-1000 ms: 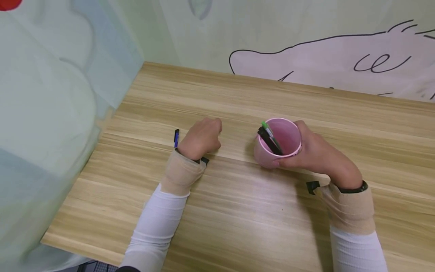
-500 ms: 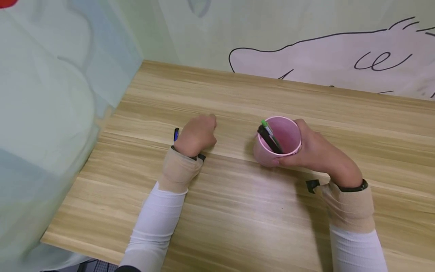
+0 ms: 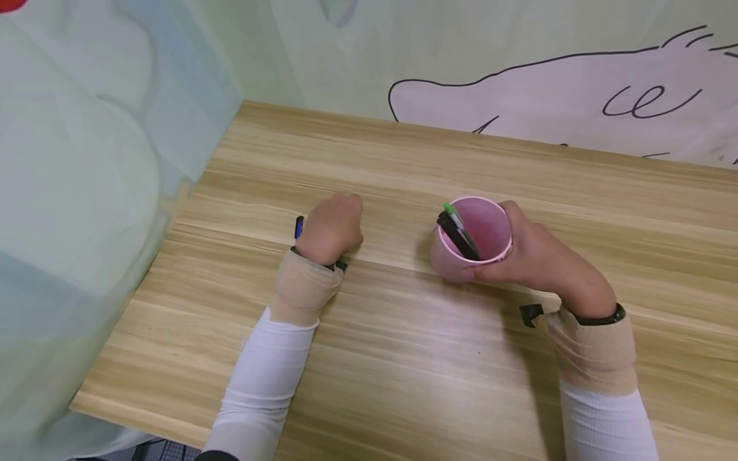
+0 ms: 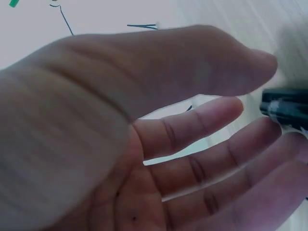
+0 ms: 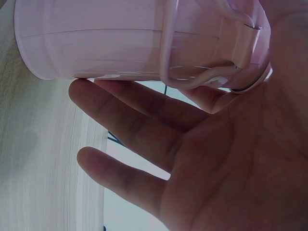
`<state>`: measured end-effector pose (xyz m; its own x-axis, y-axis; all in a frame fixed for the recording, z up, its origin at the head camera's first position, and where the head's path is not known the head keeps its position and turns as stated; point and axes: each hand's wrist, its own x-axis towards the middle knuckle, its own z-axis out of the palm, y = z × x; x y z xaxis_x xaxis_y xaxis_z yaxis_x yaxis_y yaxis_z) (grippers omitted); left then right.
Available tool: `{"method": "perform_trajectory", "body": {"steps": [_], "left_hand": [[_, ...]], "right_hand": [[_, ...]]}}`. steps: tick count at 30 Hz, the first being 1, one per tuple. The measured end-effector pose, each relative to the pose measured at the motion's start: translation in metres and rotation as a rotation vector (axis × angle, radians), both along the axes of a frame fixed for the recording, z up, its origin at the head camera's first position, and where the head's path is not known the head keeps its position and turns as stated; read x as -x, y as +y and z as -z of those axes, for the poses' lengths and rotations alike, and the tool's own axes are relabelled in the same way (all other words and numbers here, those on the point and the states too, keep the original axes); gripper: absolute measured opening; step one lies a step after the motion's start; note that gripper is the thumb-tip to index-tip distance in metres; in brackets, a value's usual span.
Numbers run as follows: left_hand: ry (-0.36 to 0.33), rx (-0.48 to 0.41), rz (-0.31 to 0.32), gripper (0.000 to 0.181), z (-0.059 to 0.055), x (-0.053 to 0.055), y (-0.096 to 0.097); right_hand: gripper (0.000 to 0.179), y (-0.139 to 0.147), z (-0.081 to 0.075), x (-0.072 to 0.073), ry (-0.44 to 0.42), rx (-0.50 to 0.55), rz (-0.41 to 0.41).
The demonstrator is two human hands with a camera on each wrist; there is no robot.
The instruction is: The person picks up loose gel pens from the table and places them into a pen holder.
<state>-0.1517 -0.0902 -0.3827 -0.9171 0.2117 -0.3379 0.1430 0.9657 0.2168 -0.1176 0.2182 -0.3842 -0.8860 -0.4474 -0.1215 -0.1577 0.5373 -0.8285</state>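
My right hand (image 3: 533, 253) grips a small pink pail (image 3: 446, 264), tilted above the wooden table, thumb on the near side. In the right wrist view the pail's wire handle (image 5: 167, 43) hangs along its side, and two fingers lie apart from the wall. A black marker (image 3: 455, 237) and a green-tipped pen (image 3: 448, 209) lean inside it. My left hand (image 3: 331, 227) is low over the table, its fingers hidden from above. The left wrist view shows thumb and fingers spread apart around the end of a black cylinder (image 4: 286, 108), pen-like, overlapped by a fingertip.
A blue pen with a black cap (image 3: 298, 228) lies on the table just left of my left hand, partly covered by it. The wooden table (image 3: 403, 358) meets a printed wall (image 3: 490, 64) at the back and a pale curtain-like sheet (image 3: 86, 224) at the left.
My left hand has shifted slightly left and now covers more of the blue pen. The right hand and the pail have stayed nearly still.
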Motion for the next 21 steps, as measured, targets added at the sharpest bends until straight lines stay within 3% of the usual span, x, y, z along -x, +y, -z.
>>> {"method": "perform_trajectory", "body": {"steps": [10, 21], "left_hand": [[0.012, 0.014, 0.006, 0.011, 0.0056, 0.0005, 0.0005], [-0.004, 0.03, 0.001, 0.011, 0.006, 0.0011, 0.0036]], "right_hand": [[0.096, 0.0008, -0.0011, -0.0012, 0.018, -0.041, -0.009], [0.097, 0.0005, -0.0008, -0.0019, 0.02, -0.018, -0.023]]}}
